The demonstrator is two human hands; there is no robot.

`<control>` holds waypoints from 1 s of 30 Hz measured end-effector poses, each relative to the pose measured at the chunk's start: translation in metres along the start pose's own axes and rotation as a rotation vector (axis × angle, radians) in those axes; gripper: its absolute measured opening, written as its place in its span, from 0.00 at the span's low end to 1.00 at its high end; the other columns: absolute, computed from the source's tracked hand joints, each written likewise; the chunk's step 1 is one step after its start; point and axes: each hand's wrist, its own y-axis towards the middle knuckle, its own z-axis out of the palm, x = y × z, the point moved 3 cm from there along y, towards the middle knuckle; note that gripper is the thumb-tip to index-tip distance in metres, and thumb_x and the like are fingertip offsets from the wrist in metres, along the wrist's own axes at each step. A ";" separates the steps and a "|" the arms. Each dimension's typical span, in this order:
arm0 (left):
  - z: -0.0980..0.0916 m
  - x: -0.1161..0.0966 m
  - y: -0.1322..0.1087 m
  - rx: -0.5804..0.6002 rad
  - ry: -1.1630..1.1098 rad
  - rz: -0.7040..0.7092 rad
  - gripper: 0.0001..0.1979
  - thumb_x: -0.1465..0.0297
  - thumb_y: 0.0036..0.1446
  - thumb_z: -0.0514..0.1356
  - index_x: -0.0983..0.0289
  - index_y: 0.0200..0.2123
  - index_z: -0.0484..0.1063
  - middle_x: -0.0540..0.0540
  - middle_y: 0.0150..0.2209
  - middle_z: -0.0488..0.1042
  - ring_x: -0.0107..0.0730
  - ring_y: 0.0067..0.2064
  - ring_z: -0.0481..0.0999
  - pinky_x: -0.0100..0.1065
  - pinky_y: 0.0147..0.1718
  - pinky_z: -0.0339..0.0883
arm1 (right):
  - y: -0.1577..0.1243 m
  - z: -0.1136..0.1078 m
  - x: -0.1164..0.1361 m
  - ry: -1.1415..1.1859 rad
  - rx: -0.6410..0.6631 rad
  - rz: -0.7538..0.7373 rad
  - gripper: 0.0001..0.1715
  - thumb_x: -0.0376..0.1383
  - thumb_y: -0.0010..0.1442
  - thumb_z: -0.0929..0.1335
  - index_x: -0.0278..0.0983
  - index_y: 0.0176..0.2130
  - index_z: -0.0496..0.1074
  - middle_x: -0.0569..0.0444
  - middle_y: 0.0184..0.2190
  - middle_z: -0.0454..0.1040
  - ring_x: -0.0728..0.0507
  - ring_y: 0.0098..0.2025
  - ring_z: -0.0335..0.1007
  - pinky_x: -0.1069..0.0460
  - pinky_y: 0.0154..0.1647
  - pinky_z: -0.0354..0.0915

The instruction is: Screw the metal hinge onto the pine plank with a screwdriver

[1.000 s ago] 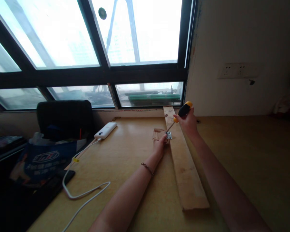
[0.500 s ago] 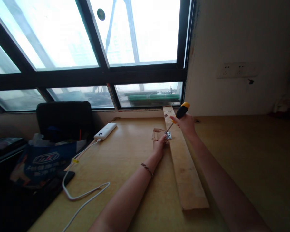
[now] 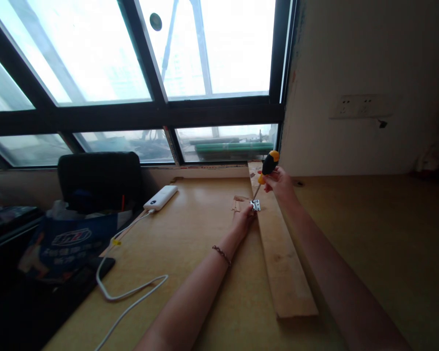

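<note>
A long wooden board [image 3: 287, 258] lies on the table, its far end near the window. On its left edge sits a silver metal hinge [image 3: 256, 205], beside a small wood piece [image 3: 238, 201]. My left hand [image 3: 244, 218] presses its fingers at the hinge and the small piece; what exactly it grips is too small to tell. My right hand [image 3: 278, 181] is closed on the lower handle of a black and yellow screwdriver [image 3: 269, 163]. The screwdriver leans to the right, with its tip down at the hinge.
A white power bank [image 3: 161, 197] with a white cable [image 3: 131, 300] lies on the table [image 3: 193, 243] at the left. Beyond the table's left edge are a black chair [image 3: 99, 175] and a blue bag [image 3: 71, 243]. A wall socket [image 3: 364, 106] is at the right.
The screwdriver has become more upright, its handle shifting left. My right hand has moved slightly with it, and its fingers hold the lower handle. My left hand stays at the hinge.
</note>
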 end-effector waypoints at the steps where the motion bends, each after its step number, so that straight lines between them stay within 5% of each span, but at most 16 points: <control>1: 0.000 0.000 0.000 0.015 -0.013 -0.012 0.15 0.71 0.41 0.64 0.67 0.36 0.71 0.56 0.31 0.74 0.31 0.32 0.73 0.32 0.32 0.68 | 0.000 0.001 0.000 -0.004 0.010 -0.002 0.19 0.43 0.44 0.69 0.37 0.34 0.62 0.53 0.35 0.72 0.56 0.15 0.59 0.56 0.14 0.60; 11: 0.004 -0.007 -0.007 0.109 -0.037 -0.005 0.14 0.71 0.40 0.65 0.66 0.34 0.71 0.57 0.33 0.75 0.32 0.34 0.74 0.33 0.33 0.69 | 0.002 -0.009 0.003 -0.237 -0.206 -0.067 0.23 0.44 0.41 0.70 0.36 0.35 0.62 0.55 0.30 0.71 0.54 0.15 0.59 0.58 0.12 0.54; 16: 0.004 -0.007 -0.006 0.094 -0.068 -0.004 0.14 0.72 0.39 0.65 0.67 0.33 0.71 0.57 0.32 0.75 0.32 0.32 0.74 0.33 0.32 0.69 | -0.001 -0.004 0.008 -0.115 -0.120 -0.085 0.22 0.43 0.46 0.67 0.40 0.40 0.57 0.54 0.38 0.71 0.54 0.18 0.63 0.58 0.13 0.54; 22: 0.003 -0.004 -0.003 0.080 -0.062 -0.009 0.14 0.72 0.39 0.64 0.67 0.34 0.71 0.58 0.34 0.75 0.33 0.34 0.74 0.35 0.34 0.69 | 0.000 -0.007 0.010 -0.376 -0.246 -0.114 0.24 0.45 0.40 0.70 0.37 0.36 0.63 0.53 0.31 0.71 0.50 0.21 0.64 0.55 0.18 0.61; 26: 0.002 -0.004 -0.004 0.073 -0.043 0.030 0.15 0.71 0.40 0.64 0.65 0.35 0.71 0.56 0.35 0.75 0.31 0.34 0.74 0.34 0.35 0.68 | 0.001 -0.006 0.011 -0.178 -0.186 -0.138 0.28 0.42 0.43 0.69 0.39 0.43 0.58 0.54 0.35 0.71 0.51 0.22 0.64 0.56 0.19 0.63; 30: 0.003 -0.003 -0.005 0.004 -0.041 0.016 0.14 0.71 0.38 0.65 0.67 0.32 0.72 0.57 0.32 0.74 0.29 0.32 0.73 0.31 0.34 0.67 | -0.002 -0.002 0.014 -0.129 -0.116 -0.145 0.20 0.39 0.47 0.65 0.40 0.41 0.58 0.54 0.40 0.69 0.53 0.22 0.63 0.57 0.20 0.62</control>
